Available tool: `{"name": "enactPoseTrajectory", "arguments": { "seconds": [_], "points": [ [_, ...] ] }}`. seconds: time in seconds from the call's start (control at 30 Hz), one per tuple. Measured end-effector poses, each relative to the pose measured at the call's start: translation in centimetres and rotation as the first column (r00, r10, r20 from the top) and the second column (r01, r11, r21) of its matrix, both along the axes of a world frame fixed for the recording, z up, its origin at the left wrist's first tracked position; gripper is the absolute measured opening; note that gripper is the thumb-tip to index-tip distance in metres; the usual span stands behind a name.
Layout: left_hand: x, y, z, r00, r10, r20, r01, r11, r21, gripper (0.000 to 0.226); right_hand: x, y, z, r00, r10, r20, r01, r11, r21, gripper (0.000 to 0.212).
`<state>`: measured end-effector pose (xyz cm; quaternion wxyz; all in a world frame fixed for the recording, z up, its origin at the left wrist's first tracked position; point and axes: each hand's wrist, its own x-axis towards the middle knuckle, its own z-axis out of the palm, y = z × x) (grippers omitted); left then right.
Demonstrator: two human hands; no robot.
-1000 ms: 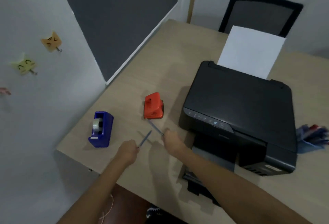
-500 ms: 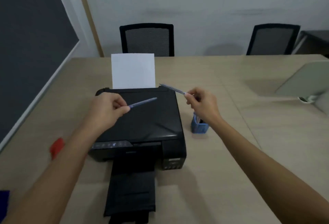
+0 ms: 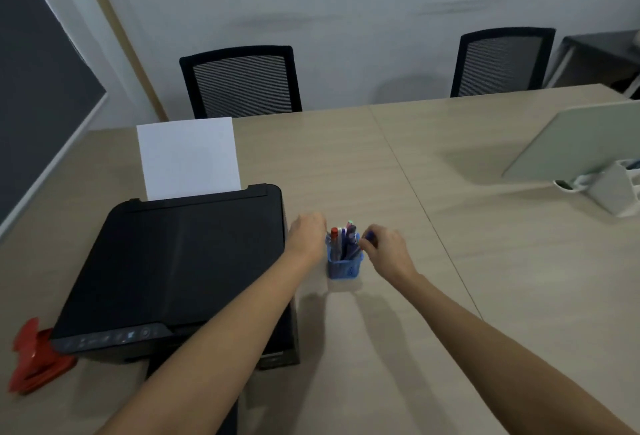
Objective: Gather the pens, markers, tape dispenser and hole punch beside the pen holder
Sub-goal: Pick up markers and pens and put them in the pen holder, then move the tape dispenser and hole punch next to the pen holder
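Both arms are reaching forward over the near edge of the desk [image 3: 450, 213], meeting at the blue mesh pen holder [image 3: 343, 263], which is standing upright just to the right of the black printer [image 3: 180, 261] and already bristling with pens and markers [image 3: 341, 239]. The left hand [image 3: 306, 235] is hovering knuckles-up at the holder's left rim, fingers curled down; whether it is gripping a pen I cannot tell, since the fingers are hiding whatever is under them. The right hand [image 3: 384, 244] is pinching a small blue-tipped pen [image 3: 370, 236] at the holder's right rim, wrist bent inward, probably so the pen is dropping in or landing right beside the others. The red hole punch [image 3: 34, 358] is sitting far off near the desk's left edge, beyond the printer's front corner, so it is looking as yet ungathered. No tape dispenser is showing in this view.
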<state>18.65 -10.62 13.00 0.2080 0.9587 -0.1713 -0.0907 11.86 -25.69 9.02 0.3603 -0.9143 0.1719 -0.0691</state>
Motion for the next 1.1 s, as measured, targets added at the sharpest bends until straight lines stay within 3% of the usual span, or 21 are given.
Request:
{"name": "enactPoseTrajectory", "arguments": {
  "seconds": [0.17,0.27,0.33,0.43,0.53,0.67,0.83,0.93,1.1],
  "points": [
    [0.8,-2.3,-2.4,0.997,0.035,-0.064,-0.028,0.994,0.103,0.027,2.0,-0.5,-3.5,0.985,0.124,-0.119,-0.14,0.981,-0.134,0.016],
    [0.9,-3.1,-3.7,0.99,0.069,-0.121,-0.061,0.996,0.07,0.023,2.0,-0.5,-5.4,0.992,0.081,-0.092,-0.098,0.973,-0.209,0.015],
    [0.9,-3.4,-4.7,0.98,0.105,-0.167,-0.103,0.994,0.021,0.018,1.9,-0.5,-5.9,0.995,0.051,-0.082,-0.058,0.995,-0.08,0.019],
    [0.5,-3.6,-6.0,0.95,0.205,-0.236,-0.225,0.972,-0.064,0.02,1.6,-0.4,-5.8,0.993,0.04,-0.108,-0.019,0.981,0.192,0.044],
    [0.0,-3.6,-6.8,0.885,0.261,-0.385,-0.325,0.939,-0.111,0.047,1.3,-0.4,-6.0,0.984,0.016,-0.175,0.034,0.96,0.276,0.05],
    [0.3,-3.6,-7.1,0.832,0.297,-0.468,-0.384,0.918,-0.101,0.048,2.1,-0.2,-6.4,0.977,-0.02,-0.21,0.085,0.948,0.306,0.035],
    [0.8,-3.2,-6.0,0.819,0.278,-0.501,-0.348,0.936,-0.049,0.053,3.2,0.1,-5.7,0.969,-0.011,-0.245,0.072,0.968,0.242,0.033],
    [1.2,-2.3,-4.0,0.844,0.265,-0.467,-0.315,0.949,-0.032,0.055,3.3,0.4,-4.0,0.979,0.004,-0.203,0.032,0.985,0.171,0.047],
    [2.2,1.2,2.2,0.9,0.167,-0.403,-0.31,0.895,-0.32,0.061,4.1,2.2,1.5,0.999,-0.015,0.028,0.014,0.999,0.038,0.047]
  ]
}}
